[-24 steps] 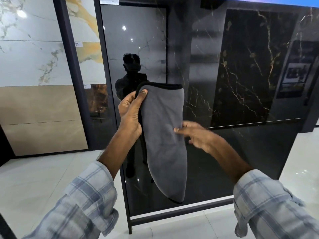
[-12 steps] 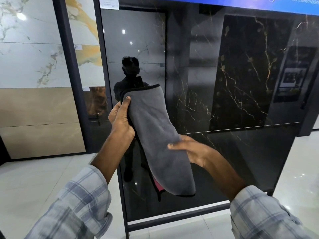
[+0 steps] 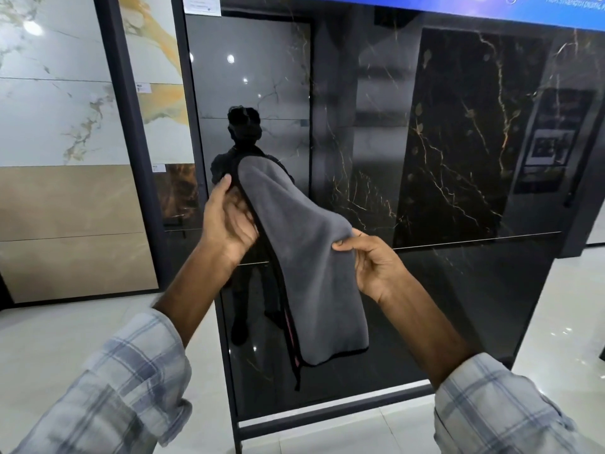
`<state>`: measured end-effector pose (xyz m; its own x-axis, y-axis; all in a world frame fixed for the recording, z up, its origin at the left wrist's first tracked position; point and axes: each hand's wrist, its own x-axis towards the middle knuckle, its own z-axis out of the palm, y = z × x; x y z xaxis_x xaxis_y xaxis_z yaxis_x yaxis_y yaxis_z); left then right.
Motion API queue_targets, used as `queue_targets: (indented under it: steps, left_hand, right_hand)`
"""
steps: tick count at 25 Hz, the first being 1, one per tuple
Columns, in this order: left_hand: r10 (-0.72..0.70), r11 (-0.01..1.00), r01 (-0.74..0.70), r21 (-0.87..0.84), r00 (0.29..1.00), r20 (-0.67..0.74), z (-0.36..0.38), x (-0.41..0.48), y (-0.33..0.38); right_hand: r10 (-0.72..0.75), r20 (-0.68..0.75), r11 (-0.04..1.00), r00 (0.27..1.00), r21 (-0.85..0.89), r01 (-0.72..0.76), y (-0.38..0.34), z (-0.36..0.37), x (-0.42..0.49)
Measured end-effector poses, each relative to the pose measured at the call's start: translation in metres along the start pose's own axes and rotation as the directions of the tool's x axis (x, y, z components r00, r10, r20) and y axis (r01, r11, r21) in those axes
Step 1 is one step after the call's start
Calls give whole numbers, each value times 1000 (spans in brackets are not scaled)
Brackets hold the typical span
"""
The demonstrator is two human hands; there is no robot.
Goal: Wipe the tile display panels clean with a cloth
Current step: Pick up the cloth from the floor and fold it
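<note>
Glossy black marble panel with gold veins is filling the centre and right of the frame, standing in a dark frame on a pale tiled floor, while white and beige tile panels are showing at the left. Compared with half a second ago, the right hand is now pinching a fold of the grey cloth between thumb and fingers rather than lying flat against it, and the left hand is turning palm-up, sitting a little lower in the frame. The left hand's fingers are curling round the cloth's black-trimmed upper edge, thumb tip near the top corner. The cloth is hanging in mid-frame between the two hands, in front of the black panel, its lower end drooping below both hands. Plaid sleeves are covering both forearms at the bottom corners.
</note>
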<state>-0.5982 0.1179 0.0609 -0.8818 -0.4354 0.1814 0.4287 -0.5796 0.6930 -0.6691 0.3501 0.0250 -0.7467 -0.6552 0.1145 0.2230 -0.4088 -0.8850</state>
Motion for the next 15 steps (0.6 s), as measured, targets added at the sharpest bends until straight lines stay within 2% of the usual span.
queue_targets:
  steps: [1,3,5,8,10,13,15]
  left_hand:
    - [-139,988,136,68,989,45,-9,-10,-16]
    - [-402,899,371,232,910,100,-33,-31,-56]
    - [-524,832,476,286,843,121,-51,-45,-83]
    - [-456,858,439,267,890,1,-54,-42,-96]
    - [-367,843,358,402,929,-57,-54,-42,-102]
    - [-270,740,255,623,960,-71,-66,-49,-117]
    - [-281,658,252,709,957,-79,-74,-59,-131]
  right_hand:
    - [-19,-47,999,999,32,21,0,-1,0]
    - [-7,-132,1000,991,12,9,7,-4,-1]
    - [50,-222,997,974,-47,-62,22,-14,0]
    - [150,-344,984,927,-37,-173,37,-33,0]
    - [191,-376,978,907,-2,-207,43,-41,2]
    - [190,-422,955,886,-130,-267,67,-54,6]
    - [274,-484,897,831,-183,-403,90,-62,4]
